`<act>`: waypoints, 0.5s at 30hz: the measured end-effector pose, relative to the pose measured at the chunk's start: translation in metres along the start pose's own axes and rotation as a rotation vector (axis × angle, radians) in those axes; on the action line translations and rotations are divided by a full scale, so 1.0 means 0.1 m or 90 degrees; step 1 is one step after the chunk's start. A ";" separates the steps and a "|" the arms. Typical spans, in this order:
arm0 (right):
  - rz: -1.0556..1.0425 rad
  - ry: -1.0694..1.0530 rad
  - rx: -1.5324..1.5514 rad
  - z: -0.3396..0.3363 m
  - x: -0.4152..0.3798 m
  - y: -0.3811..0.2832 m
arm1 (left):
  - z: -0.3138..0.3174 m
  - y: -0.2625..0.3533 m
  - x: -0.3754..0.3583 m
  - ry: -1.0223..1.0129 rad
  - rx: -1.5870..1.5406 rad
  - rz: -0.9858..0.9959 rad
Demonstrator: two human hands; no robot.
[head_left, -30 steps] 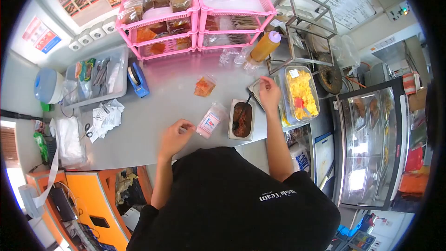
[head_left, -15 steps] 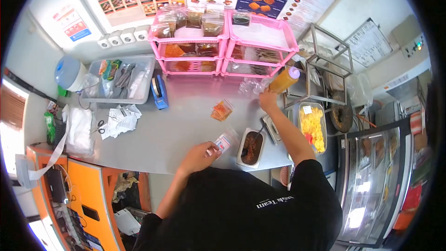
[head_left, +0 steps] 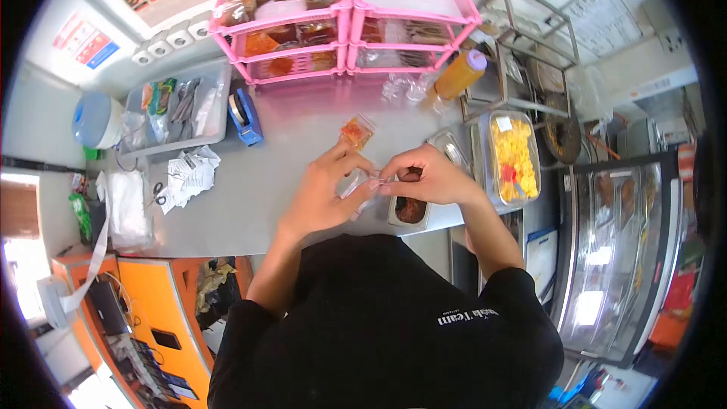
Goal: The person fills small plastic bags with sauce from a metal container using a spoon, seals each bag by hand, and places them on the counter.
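Crossing the bench from the far-right bottle to the metal container, the right hand has met the left hand; both now pinch a thin clear bag between them, making the work two-handed.

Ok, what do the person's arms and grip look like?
Short black sleeves leave the forearms bare; they belong to a black shirt with white lettering that includes "Team". The left grip and right grip are ungloved hands, and no watch shows at either wrist.
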State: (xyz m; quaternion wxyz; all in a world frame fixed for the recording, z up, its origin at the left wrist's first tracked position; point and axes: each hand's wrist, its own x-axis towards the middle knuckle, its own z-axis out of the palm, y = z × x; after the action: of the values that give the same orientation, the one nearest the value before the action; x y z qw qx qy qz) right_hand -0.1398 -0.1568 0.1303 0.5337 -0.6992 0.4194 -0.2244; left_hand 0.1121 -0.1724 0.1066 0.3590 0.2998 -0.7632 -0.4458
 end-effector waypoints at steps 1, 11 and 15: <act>0.008 0.019 0.065 0.09 -0.05 0.05 | -0.04 -0.04 -0.01 -0.037 -0.024 -0.008; -0.032 0.105 0.308 0.64 -0.34 0.37 | 0.08 -0.45 -0.25 -0.147 -0.361 -0.100; 0.001 0.179 0.068 0.81 -0.42 0.23 | 0.05 -0.16 -0.43 -0.102 -0.149 -0.129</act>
State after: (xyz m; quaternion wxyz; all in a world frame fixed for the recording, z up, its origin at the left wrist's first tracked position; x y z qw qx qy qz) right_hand -0.1091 -0.0791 0.0872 0.5066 -0.6314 0.4775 -0.3418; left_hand 0.1346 -0.1438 0.0790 0.2828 0.2952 -0.6978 -0.5882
